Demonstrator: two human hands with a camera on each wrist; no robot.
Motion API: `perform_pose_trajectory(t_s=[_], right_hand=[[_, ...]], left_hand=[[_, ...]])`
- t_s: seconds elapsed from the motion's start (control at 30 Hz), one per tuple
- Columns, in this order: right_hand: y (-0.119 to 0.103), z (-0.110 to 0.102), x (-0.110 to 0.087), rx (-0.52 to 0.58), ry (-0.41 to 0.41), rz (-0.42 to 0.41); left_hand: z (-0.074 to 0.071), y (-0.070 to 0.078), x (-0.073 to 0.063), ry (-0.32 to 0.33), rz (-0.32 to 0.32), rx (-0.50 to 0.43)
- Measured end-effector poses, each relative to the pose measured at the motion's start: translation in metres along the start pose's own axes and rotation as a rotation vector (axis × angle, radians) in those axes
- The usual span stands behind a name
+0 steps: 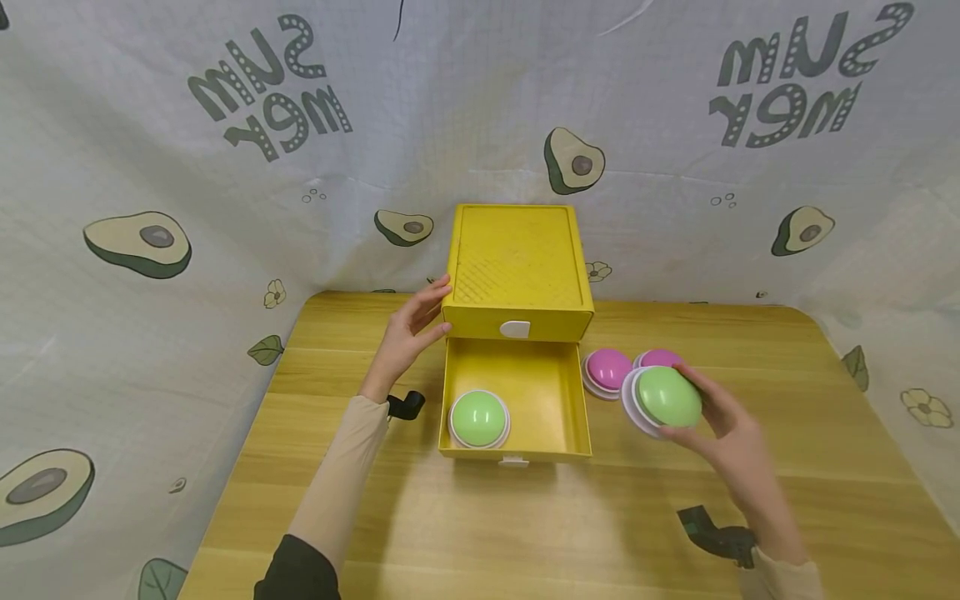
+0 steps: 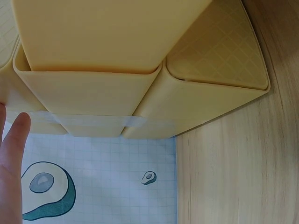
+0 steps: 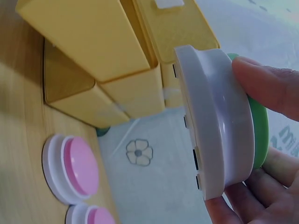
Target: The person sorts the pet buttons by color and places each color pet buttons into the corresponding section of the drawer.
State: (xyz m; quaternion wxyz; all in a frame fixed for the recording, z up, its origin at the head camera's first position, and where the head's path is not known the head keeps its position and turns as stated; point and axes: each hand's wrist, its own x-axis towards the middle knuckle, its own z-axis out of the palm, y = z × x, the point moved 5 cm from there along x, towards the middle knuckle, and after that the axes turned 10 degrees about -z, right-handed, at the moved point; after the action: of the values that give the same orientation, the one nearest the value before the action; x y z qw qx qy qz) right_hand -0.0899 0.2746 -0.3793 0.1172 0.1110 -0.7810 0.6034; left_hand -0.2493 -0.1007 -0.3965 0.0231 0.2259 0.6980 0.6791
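A yellow drawer box (image 1: 516, 258) stands at the back of the table, its open drawer (image 1: 555, 400) pulled out below the top one. In that drawer's front left corner lies a green push button (image 1: 478, 418) with a white base. My left hand (image 1: 408, 333) rests against the box's left side, fingers extended. To the right of the drawer, my right hand (image 1: 723, 425) grips a second green push button (image 1: 670, 397) by its edges, above the table. The right wrist view shows its white base (image 3: 224, 121) tilted on edge, between thumb and fingers.
Two pink push buttons (image 1: 608, 368) (image 3: 100, 217) lie on the wooden table (image 1: 495, 525), right of the drawer. A pale curtain (image 1: 465, 108) printed with avocados hangs behind and beside the table. The open drawer juts toward the front.
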Motion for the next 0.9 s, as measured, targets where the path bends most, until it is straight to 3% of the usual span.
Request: perform_pose_trajectory(t_s=[0.23,0.9], right_hand=[[-0.008,0.016,0.003,-0.077,-0.045,0.006],[-0.027,0.055,0.017,-0.035,-0.119,-0.054]], left_hand=[[0.005,0.023,-0.005,-0.003,-0.012,0.007],[0.006,0.025,-0.005,0.0,-0.012,0.014]])
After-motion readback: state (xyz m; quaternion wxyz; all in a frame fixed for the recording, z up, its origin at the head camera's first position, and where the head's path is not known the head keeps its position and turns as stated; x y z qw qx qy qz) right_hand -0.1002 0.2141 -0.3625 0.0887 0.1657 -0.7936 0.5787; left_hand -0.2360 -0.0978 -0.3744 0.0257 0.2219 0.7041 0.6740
